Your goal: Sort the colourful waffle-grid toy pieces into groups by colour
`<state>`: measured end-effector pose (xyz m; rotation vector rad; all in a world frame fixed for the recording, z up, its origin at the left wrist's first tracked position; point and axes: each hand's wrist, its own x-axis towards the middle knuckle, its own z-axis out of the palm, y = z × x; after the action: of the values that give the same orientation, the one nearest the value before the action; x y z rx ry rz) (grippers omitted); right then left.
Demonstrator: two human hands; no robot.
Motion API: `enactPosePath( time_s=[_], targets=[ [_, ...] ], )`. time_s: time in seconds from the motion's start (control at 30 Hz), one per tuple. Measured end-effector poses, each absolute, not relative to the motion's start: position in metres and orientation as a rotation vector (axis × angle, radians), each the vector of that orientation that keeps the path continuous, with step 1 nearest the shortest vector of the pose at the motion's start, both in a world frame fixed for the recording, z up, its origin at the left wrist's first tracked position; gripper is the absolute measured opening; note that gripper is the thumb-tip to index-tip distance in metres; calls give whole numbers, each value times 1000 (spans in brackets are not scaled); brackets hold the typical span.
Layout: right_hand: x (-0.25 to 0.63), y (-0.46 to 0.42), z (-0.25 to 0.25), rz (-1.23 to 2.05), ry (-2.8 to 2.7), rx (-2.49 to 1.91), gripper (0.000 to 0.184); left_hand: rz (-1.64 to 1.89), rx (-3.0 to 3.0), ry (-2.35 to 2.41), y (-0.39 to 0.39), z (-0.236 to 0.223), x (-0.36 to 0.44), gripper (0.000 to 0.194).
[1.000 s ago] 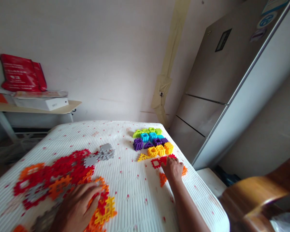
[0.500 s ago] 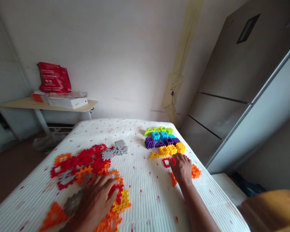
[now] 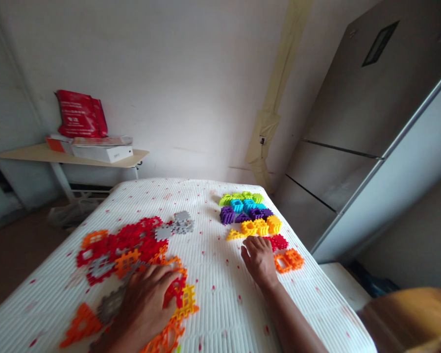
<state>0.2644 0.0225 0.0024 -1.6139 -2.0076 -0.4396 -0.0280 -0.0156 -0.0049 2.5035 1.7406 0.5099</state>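
My left hand (image 3: 149, 296) lies over a loose pile of toothed plastic building pieces, its thumb spread away from the fingers. Beside its thumb are a yellow square piece (image 3: 187, 300) and a red piece (image 3: 175, 290); grey square (image 3: 112, 305) and orange triangle (image 3: 81, 323) lie to its left. Fingers bent downward, my right hand (image 3: 259, 260) is on the cloth just in front of the yellow pieces (image 3: 255, 227). What is under its fingers is hidden. Red pieces (image 3: 279, 242) and orange pieces (image 3: 289, 261) sit to its right.
Purple (image 3: 227, 215), blue (image 3: 237, 205) and lime green pieces (image 3: 247, 195) form rows farther back. Grey pieces (image 3: 182, 223) lie mid-table on the white spotted cloth (image 3: 213, 314). A fridge (image 3: 327, 137) stands right; a side table (image 3: 29, 153) with a red bag (image 3: 81, 113) stands left.
My right hand has shifted left, now covering where a red frame piece and an orange triangle showed. Red and orange pieces on its right are uncovered. My left hand has barely moved.
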Motion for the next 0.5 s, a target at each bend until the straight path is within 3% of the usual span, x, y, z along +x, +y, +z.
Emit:
enactPosePath(
  time_s=[0.33,0.5],
  targets=[
    [232,12,0,-332,-2189,-1307,16,712,2575,1665,-9,-13,-36,17],
    [211,3,2,-276,-2258,-1100,16,1034,2259,1543,-5,-19,-41,13]
  ],
)
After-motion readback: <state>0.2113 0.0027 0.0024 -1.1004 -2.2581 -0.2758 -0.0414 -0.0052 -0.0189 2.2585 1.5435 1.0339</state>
